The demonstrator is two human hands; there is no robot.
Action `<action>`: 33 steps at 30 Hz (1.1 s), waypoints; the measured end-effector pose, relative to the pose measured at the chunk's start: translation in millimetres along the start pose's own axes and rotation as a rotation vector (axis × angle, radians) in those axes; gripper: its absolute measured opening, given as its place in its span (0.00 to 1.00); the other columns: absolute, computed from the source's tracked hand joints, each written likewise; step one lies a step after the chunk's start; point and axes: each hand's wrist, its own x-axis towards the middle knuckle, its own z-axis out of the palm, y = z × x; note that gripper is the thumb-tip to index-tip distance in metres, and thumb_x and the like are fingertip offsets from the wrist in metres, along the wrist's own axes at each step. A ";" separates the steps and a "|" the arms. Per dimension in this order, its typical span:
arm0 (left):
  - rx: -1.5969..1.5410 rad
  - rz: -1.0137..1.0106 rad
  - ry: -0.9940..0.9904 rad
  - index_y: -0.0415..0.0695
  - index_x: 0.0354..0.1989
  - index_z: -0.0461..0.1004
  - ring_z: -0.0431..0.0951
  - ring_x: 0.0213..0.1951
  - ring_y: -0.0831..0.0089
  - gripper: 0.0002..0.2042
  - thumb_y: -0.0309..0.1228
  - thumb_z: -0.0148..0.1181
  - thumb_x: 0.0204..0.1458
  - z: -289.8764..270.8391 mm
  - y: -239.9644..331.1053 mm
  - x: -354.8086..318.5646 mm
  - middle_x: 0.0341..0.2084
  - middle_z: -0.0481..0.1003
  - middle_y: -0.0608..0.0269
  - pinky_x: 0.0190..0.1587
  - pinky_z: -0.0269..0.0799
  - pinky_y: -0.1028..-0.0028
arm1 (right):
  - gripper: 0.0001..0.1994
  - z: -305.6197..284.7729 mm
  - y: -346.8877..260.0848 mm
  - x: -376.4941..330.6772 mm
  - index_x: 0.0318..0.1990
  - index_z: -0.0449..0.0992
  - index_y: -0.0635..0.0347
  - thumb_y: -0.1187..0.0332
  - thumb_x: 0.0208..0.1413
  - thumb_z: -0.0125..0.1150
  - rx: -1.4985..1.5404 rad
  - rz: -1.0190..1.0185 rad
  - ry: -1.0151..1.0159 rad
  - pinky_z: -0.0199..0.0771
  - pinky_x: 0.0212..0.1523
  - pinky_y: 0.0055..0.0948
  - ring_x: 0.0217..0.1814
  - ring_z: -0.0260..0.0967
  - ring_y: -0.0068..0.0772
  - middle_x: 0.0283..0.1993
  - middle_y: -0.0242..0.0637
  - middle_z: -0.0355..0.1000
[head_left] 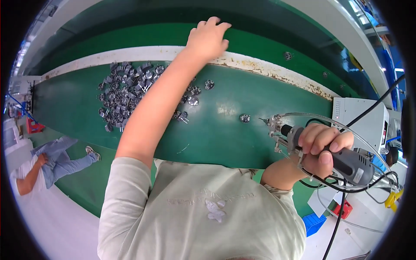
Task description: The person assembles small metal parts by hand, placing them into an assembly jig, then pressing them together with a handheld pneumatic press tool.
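Lettering (177, 202) and a white butterfly (215, 212) decorate your pale shirt (173, 229). Your right hand (323, 147) is clamped around a grey-and-black handheld tool (353, 164), its label (358, 175) too small to read. A small round component (245, 118) sits near the tip on the green worktop (216, 145), right of heaped parts (123, 91). Over the white rail (268, 70), your left hand (207, 40) spreads its fingers.

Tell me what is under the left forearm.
Small dark parts and the green bench show on both sides of the left forearm. Whatever lies directly beneath it is covered and cannot be seen.
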 end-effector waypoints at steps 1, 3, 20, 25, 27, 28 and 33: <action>-0.068 -0.016 -0.128 0.44 0.49 0.73 0.72 0.49 0.54 0.16 0.29 0.58 0.50 12.4 -14.6 10.4 0.47 0.71 0.54 0.51 0.70 0.63 | 0.15 0.6 0.1 1.5 0.37 0.59 0.56 0.73 0.49 0.62 -0.007 -0.001 0.025 0.68 0.20 0.30 0.17 0.62 0.29 0.21 0.35 0.64; -0.100 0.062 -0.174 0.43 0.47 0.74 0.73 0.48 0.55 0.14 0.28 0.58 0.51 20.2 -26.8 16.7 0.44 0.72 0.54 0.50 0.70 0.63 | 0.14 -0.9 -6.1 2.3 0.38 0.59 0.56 0.74 0.50 0.61 -0.032 0.002 0.067 0.68 0.21 0.31 0.17 0.61 0.29 0.21 0.35 0.63; -0.391 0.251 -0.162 0.43 0.40 0.76 0.72 0.41 0.60 0.13 0.29 0.65 0.43 -77.6 34.0 -122.8 0.37 0.72 0.59 0.46 0.67 0.64 | 0.12 -5.0 -8.9 6.1 0.41 0.61 0.55 0.69 0.53 0.57 0.009 -0.001 0.005 0.68 0.21 0.33 0.20 0.63 0.30 0.24 0.36 0.64; -0.622 0.288 -0.229 0.41 0.41 0.76 0.74 0.39 0.60 0.15 0.30 0.68 0.44 -41.5 82.9 -130.0 0.36 0.74 0.59 0.43 0.71 0.65 | 0.13 1.6 -14.4 6.3 0.42 0.60 0.54 0.68 0.52 0.57 0.043 0.028 -0.038 0.68 0.22 0.33 0.20 0.64 0.31 0.25 0.36 0.64; -0.687 0.310 -0.200 0.42 0.38 0.77 0.75 0.35 0.62 0.13 0.29 0.68 0.43 -30.2 85.4 -128.7 0.33 0.75 0.61 0.40 0.73 0.67 | 0.13 6.3 -15.4 6.1 0.42 0.59 0.54 0.68 0.52 0.57 0.050 0.035 -0.041 0.68 0.23 0.33 0.21 0.64 0.31 0.26 0.36 0.64; -0.687 0.308 -0.201 0.42 0.38 0.77 0.75 0.35 0.62 0.13 0.29 0.68 0.43 -27.3 85.2 -129.0 0.33 0.75 0.61 0.40 0.73 0.67 | 0.12 10.5 -16.2 6.5 0.40 0.60 0.53 0.66 0.52 0.56 0.025 0.051 -0.037 0.65 0.22 0.31 0.20 0.63 0.29 0.25 0.34 0.64; -0.733 0.349 -0.154 0.43 0.32 0.79 0.76 0.32 0.64 0.08 0.27 0.69 0.42 -22.2 85.1 -130.1 0.28 0.76 0.63 0.38 0.73 0.67 | 0.11 14.1 -16.0 4.7 0.38 0.61 0.53 0.65 0.52 0.55 -0.008 0.068 -0.033 0.64 0.22 0.29 0.20 0.62 0.26 0.24 0.32 0.63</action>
